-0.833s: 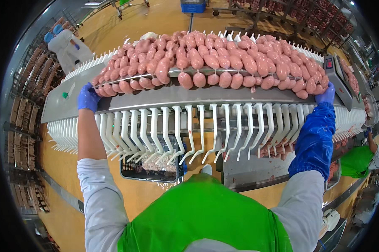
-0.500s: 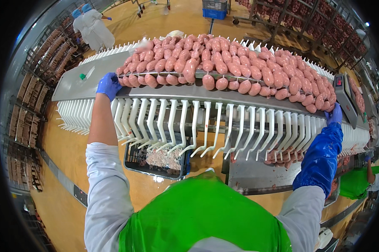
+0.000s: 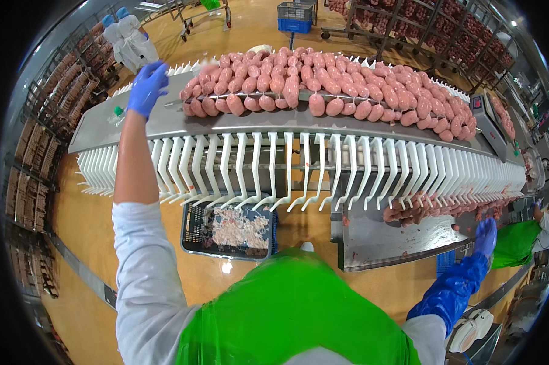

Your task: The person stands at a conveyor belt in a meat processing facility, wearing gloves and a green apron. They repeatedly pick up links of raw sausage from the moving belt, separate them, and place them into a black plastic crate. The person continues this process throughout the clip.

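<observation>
My left hand [image 3: 150, 88], in a blue glove, is raised over the left part of a steel board [image 3: 98, 131], left of a pile of pink linked sausages [image 3: 323, 79]. Its fingers are slightly bent and apart, holding nothing visible. The sausages lie in long rows, with a rod [image 3: 342, 96] running through the front ones. My right hand [image 3: 485, 234], gloved, with a blue plastic sleeve, is low at the right, fingers apart, near more sausages [image 3: 408, 210] below a row of white prongs [image 3: 241, 170]. A steel tray [image 3: 390, 243] lies beneath those sausages.
A black crate [image 3: 192, 228] with pale scraps stands below the prongs. A weighing device [image 3: 487, 125] sits at the board's right. Racks of sausages [image 3: 420, 27] stand behind and along the left. Two people [image 3: 128, 36] in white stand back left; a person in green apron [image 3: 514, 243] works at right.
Both hands have left the ends of the sausage row: my left hand moved up and leftward, my right hand down below the prongs. The sausage pile stays on the board.
</observation>
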Action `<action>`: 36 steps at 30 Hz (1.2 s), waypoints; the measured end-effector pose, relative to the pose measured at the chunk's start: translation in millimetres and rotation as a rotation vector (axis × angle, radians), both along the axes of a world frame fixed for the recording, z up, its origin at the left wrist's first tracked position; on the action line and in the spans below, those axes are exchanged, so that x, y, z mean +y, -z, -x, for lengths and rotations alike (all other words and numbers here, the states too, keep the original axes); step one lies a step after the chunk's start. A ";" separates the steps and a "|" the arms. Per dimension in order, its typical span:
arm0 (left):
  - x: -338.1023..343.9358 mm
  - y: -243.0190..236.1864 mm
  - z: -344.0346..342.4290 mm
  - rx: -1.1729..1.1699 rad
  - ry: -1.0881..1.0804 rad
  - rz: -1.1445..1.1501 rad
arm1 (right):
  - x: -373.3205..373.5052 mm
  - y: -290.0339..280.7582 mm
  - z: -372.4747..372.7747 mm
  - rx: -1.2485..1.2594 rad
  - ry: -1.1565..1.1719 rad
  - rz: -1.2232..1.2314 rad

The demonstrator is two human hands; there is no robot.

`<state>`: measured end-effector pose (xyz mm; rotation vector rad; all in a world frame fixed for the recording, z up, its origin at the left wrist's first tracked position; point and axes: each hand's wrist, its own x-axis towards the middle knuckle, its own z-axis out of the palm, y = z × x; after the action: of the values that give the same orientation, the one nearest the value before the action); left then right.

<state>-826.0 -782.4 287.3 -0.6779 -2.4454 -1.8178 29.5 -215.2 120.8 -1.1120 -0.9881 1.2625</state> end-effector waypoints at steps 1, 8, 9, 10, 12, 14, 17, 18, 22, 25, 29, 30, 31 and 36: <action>31.5 -16.4 -0.8 0.015 0.066 0.062 | -14.1 15.8 -22.2 0.025 0.027 0.064; 219.6 -26.7 81.2 0.287 0.118 0.892 | -97.5 106.9 -120.2 0.049 0.288 0.359; 246.5 -17.4 89.0 0.250 0.136 1.068 | -110.9 117.4 -135.2 0.043 0.342 0.405; 273.7 -8.5 98.0 0.219 0.152 1.247 | -126.6 130.0 -148.0 0.043 0.397 0.454; 277.0 31.6 164.0 0.329 0.273 1.428 | -130.3 165.6 -157.8 -0.028 0.387 0.569; 261.4 39.0 207.9 0.262 0.366 1.520 | -122.8 206.8 -157.1 0.036 0.491 0.649; 305.8 71.4 178.9 -0.260 0.348 1.396 | -146.2 219.4 -209.9 -0.186 0.557 0.766; 313.3 68.3 168.9 -0.073 0.356 1.507 | -149.8 226.4 -215.1 -0.232 0.558 0.804; 308.6 20.1 147.6 0.298 0.317 1.704 | -137.2 247.4 -195.8 -0.299 0.456 0.863; 243.1 -13.5 187.5 -0.069 0.156 1.127 | -104.1 255.9 -169.9 -0.338 0.337 0.861; 170.6 -66.5 199.6 -0.098 0.018 0.643 | -99.3 251.1 -160.8 -0.388 0.273 0.853; 157.9 -80.3 194.6 -0.099 0.031 0.562 | -106.1 250.3 -164.8 -0.393 0.271 0.853; 135.8 -91.6 184.3 -0.084 0.014 0.443 | -108.8 246.2 -166.9 -0.404 0.259 0.854; -0.3 -146.6 171.6 0.271 -0.133 0.819 | -119.7 259.5 -167.3 -0.422 0.181 0.896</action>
<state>-997.6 -782.8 433.9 -0.6849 -2.8810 -0.5682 196.7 -334.9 -138.7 -2.1741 -0.5713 1.3759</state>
